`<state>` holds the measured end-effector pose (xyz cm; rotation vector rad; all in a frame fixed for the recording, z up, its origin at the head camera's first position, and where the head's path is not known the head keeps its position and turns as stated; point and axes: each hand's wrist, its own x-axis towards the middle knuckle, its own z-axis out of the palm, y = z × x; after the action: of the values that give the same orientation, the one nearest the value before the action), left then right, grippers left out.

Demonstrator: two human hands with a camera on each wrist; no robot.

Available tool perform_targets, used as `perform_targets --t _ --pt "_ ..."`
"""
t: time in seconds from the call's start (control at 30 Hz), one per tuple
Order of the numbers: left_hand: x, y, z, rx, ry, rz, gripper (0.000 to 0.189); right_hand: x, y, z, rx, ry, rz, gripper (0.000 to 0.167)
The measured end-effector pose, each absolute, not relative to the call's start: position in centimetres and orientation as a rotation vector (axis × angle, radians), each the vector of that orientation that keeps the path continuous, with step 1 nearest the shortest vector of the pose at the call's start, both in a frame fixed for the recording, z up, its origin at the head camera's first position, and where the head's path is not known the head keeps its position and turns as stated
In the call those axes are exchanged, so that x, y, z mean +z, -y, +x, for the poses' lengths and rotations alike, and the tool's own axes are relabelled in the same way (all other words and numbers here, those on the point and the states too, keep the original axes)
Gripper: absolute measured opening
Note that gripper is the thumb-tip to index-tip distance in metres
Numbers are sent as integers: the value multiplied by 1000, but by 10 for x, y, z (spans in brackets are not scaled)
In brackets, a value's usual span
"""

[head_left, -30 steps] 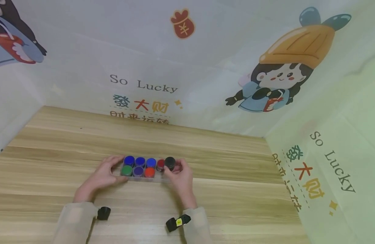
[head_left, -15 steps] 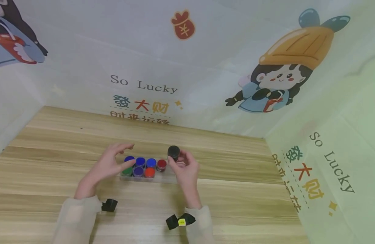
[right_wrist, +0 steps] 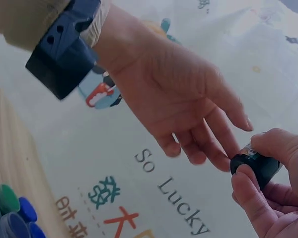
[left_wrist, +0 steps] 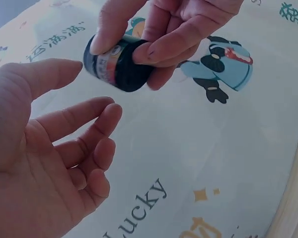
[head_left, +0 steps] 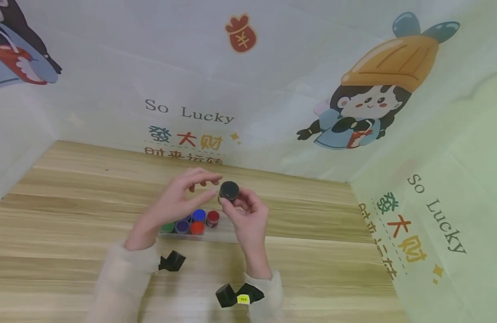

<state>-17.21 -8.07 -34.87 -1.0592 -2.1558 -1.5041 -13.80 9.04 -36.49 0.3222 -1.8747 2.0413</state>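
Note:
In the head view my right hand holds a small black-lidded paint jar above the table, pinched between thumb and fingers. A printed label wraps the jar's side in the left wrist view. My left hand hovers just left of the jar, its fingers extended and loosely bent, holding nothing. The left thumb tip comes close to the jar in the left wrist view; whether it touches, I cannot tell. Below, a clear tray holds several paint jars, among them a dark red jar and an orange-red jar.
A wooden tabletop spreads around the tray. Printed cloth walls enclose it at the back and sides. My left forearm partly covers the left end of the tray. Black wrist cameras are strapped to both cuffs.
My right hand has lifted the black-lidded paint jar up out of the tray's right end. My left hand has let go of the tray and moved right and up, close to that jar.

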Motion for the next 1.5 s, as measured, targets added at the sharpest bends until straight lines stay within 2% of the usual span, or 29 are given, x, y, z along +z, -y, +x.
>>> perform_targets --t 0.5,0.67,1.03,1.2,1.5 --pt "-344 72 -169 -1736 2107 -1217 33 -354 -92 -127 2163 1894 383 26" --pt "-345 74 -170 -1771 2054 -1250 28 -355 -92 -127 2149 1926 417 24" --pt "-347 75 -169 -1815 2063 -1194 23 -357 -89 -127 2235 1880 406 25" --pt "-347 75 -169 -1866 2095 -1127 23 -358 -90 -127 2293 1872 423 31" --pt "-349 76 -169 -1875 2057 -1200 28 -358 -94 -125 2326 1869 489 34"
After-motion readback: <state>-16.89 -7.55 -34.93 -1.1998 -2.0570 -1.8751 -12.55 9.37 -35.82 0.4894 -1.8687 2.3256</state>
